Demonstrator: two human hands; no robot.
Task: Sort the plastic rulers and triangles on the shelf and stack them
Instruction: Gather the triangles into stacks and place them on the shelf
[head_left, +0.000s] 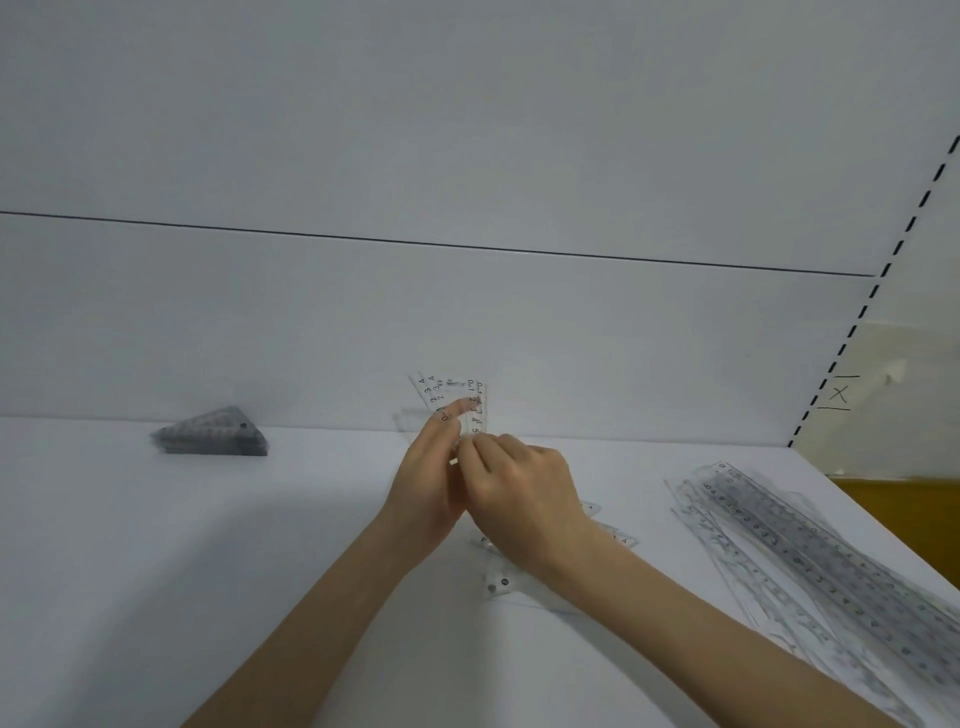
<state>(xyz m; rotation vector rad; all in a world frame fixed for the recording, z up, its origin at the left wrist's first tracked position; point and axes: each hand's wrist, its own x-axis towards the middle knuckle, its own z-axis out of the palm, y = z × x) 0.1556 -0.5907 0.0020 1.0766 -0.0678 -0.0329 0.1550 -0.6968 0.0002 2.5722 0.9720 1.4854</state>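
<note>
- Two bare forearms (322, 613) come in over the near edge of the white shelf (208, 571) and meet at a small bundle of clear pieces (475, 410), which serves as the landmark for everything else.
- Left hand (431, 483) grips the bundle from its left side, with the index finger laid across the printed face. I take this to be bracing the sheets flat against one another.
- Right hand (519, 483) has its fingers curled and pinches the bundle's lower right edge, probably squaring the edges or peeling one piece off.
- The bundle is held upright, numbers facing the person, in front of the back wall (467, 312). Held this way, the scales and outlines can be compared. Blur hides whether these pieces are short rulers or triangles.
- Far to the left of the bundle, close to the back wall, a dark, neat triangle stack (213, 434) lies flat. It reads as a finished sort, parked well out of the working area.
- To the right of the bundle and nearer the camera, a ruler pile (805, 561) lies fanned along the shelf's right edge. The rulers are gathered by kind but not yet squared up.
- Just nearer than the bundle, under the right wrist, a few loose pieces (519, 577) lie overlapping. They seem to be the unsorted remainder, kept within easy reach.
</note>
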